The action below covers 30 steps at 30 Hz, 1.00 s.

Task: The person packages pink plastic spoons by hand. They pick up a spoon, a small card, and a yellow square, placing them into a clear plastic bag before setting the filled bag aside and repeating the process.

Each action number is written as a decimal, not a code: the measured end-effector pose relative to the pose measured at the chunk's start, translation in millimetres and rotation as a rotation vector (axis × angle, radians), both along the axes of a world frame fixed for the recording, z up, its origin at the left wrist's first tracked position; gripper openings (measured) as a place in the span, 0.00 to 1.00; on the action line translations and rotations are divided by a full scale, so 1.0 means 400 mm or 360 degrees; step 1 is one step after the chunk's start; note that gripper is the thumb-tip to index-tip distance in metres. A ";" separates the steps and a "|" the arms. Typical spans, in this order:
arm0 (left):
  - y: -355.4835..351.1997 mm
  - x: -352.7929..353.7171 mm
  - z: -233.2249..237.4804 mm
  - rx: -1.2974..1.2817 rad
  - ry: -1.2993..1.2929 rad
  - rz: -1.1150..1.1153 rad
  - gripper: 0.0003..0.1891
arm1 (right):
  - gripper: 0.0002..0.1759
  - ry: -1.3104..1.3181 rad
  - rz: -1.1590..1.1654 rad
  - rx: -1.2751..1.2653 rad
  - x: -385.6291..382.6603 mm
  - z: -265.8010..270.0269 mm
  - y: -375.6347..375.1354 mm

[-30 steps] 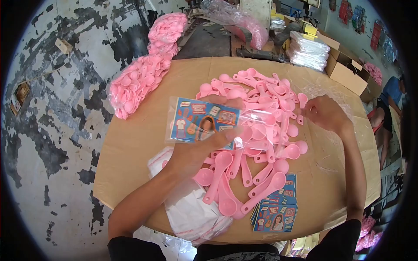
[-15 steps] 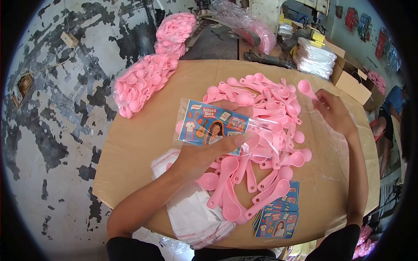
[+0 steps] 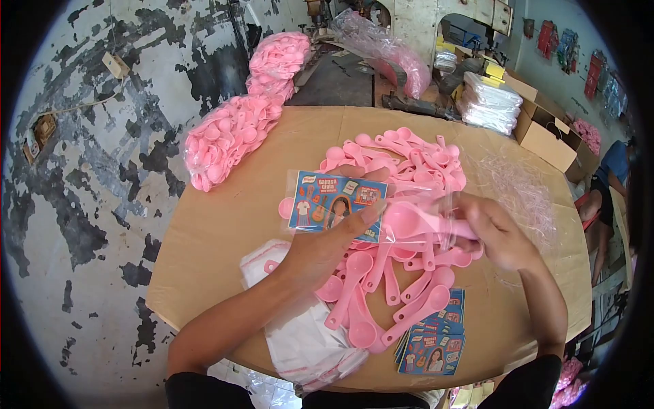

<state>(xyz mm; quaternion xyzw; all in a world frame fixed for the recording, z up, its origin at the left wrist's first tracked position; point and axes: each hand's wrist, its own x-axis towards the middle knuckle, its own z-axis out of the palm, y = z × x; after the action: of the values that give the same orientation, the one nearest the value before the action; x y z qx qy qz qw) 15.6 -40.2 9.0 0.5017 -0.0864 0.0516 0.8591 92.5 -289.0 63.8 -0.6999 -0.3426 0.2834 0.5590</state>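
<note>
Right hand (image 3: 494,232) holds spoon (image 3: 412,221) at open bag (image 3: 337,204) edge.

The right hand (image 3: 497,238) hides the handle end of the pink spoon (image 3: 403,219). The left hand (image 3: 317,249) covers 1 corner of the printed card (image 3: 334,204), whose small print is unreadable.

Our left forearm reaches from the near left toward the middle, and our left hand (image 3: 319,251) pinches shut, thumb stretched away from us. Our right arm runs up the near right side, with our right hand (image 3: 496,233) curled closed, fingertips pointing left toward the other hand.
</note>
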 end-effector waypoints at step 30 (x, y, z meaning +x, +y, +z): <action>-0.053 -0.022 -0.023 0.1058 -0.0261 -0.0174 0.30 | 0.04 -0.0901 -0.0339 0.0253 -0.023 0.101 0.172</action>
<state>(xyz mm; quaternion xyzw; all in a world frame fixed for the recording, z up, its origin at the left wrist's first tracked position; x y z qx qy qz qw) 6.8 -61.4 -0.3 0.7429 -0.1941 0.0147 0.6405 83.3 -220.2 104.0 -0.7370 -0.4304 -0.0106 0.5210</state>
